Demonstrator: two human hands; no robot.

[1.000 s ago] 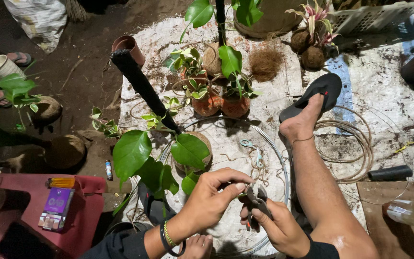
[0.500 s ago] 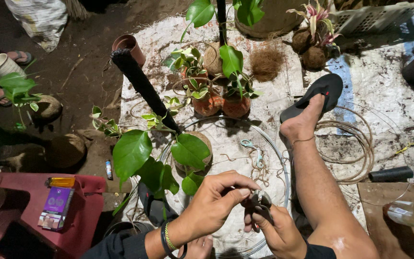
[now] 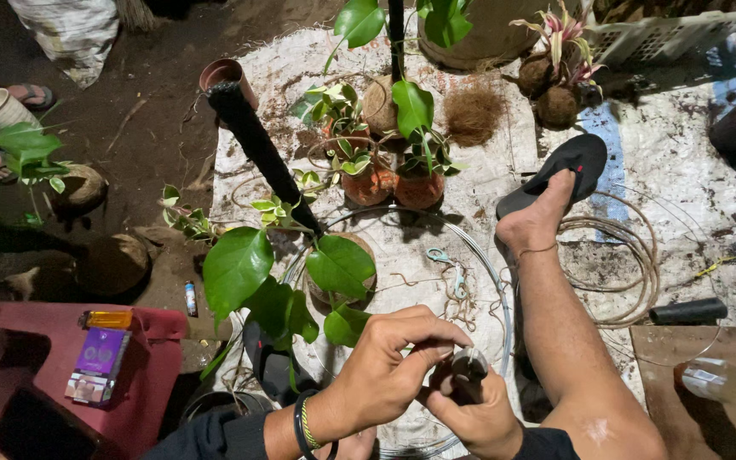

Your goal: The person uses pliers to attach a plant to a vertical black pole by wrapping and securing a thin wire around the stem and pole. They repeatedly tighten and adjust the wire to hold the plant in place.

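The left hand [image 3: 385, 370] and the right hand [image 3: 479, 417] meet low over the near edge of the dirty white woven mat [image 3: 683, 162] on the ground. Both are closed around a small dark round-ended tool [image 3: 468, 368]. The left fingers pinch its top and the right hand wraps it from below. A second ago the tool sat lower and more to the left. Now it is lifted a little higher. The small pale blue scissors [image 3: 449, 268] on the mat have not moved.
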